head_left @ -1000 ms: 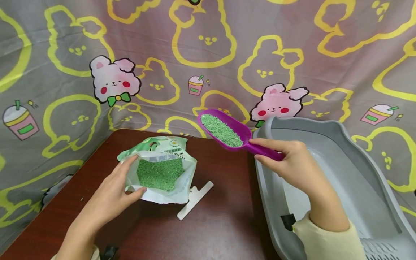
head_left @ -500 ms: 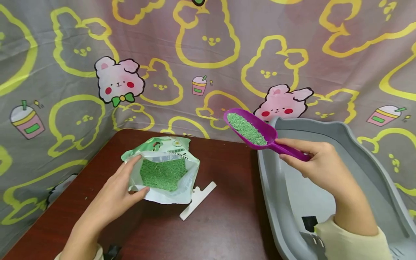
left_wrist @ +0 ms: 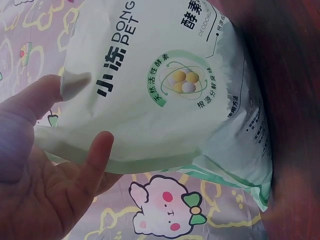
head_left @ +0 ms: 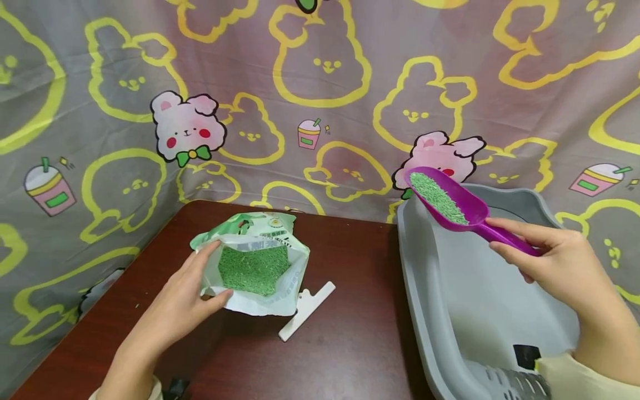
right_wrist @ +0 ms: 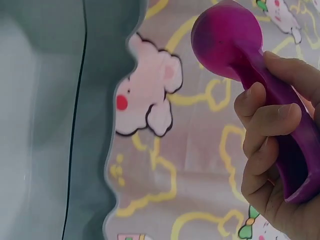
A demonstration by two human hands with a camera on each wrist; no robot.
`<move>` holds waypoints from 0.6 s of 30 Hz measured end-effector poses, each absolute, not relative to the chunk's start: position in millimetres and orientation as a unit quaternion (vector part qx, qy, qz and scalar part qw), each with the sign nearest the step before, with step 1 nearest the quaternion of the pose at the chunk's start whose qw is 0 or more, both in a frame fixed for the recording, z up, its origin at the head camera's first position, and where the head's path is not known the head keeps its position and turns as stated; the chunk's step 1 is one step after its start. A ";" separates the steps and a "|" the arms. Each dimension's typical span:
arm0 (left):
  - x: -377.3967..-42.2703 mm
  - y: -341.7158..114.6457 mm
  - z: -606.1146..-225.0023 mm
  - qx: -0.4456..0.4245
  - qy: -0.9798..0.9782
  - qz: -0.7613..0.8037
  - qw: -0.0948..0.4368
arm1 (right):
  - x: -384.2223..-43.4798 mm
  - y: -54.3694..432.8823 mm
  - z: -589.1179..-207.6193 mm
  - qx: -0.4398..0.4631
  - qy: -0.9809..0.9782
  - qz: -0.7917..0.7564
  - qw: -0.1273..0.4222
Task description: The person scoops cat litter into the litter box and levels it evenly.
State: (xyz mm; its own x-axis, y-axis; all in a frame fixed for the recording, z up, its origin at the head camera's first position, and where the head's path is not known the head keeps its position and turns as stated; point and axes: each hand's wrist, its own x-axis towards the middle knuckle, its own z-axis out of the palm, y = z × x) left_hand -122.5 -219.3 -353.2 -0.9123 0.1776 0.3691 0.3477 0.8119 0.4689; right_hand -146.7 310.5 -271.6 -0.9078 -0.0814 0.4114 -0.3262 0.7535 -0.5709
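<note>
My right hand (head_left: pixel 565 264) grips the handle of a purple scoop (head_left: pixel 469 205), heaped with green pellets (head_left: pixel 436 195). The scoop is held over the far left part of a grey litter box (head_left: pixel 424 289). In the right wrist view, my fingers (right_wrist: pixel 267 122) curl round the scoop's handle and its underside shows. On the left, my left hand (head_left: pixel 182 303) holds the side of an open bag of cat litter (head_left: pixel 295 278) at its mouth, thumb at the near rim. Green pellets (head_left: pixel 252 266) show inside. The left wrist view shows the bag's printed front (left_wrist: pixel 145 115) close up.
A white sealing clip (head_left: pixel 306 311) lies on the dark red-brown table (head_left: pixel 350 355), just right of the bag. A patterned curtain (head_left: pixel 345 61) hangs behind and at the left. The litter box has raised side walls and a slotted part near me.
The right hand has carried the loaded scoop rightwards, from above the table to above the litter box. The left hand keeps its hold on the bag, and the view has shifted slightly.
</note>
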 end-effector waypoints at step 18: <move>-121.5 -218.2 -353.8 -0.141 -0.940 -0.268 0.158 | -165.5 363.2 -288.7 0.091 -0.927 0.324 0.165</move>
State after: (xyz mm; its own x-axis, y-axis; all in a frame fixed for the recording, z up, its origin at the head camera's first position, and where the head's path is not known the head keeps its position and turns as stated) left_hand -121.5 -218.2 -353.8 -0.9104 0.1800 0.3726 0.3496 0.8163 0.4598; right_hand -165.5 363.2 -288.7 -0.9295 -0.0611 0.3638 -0.2746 0.7731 -0.5717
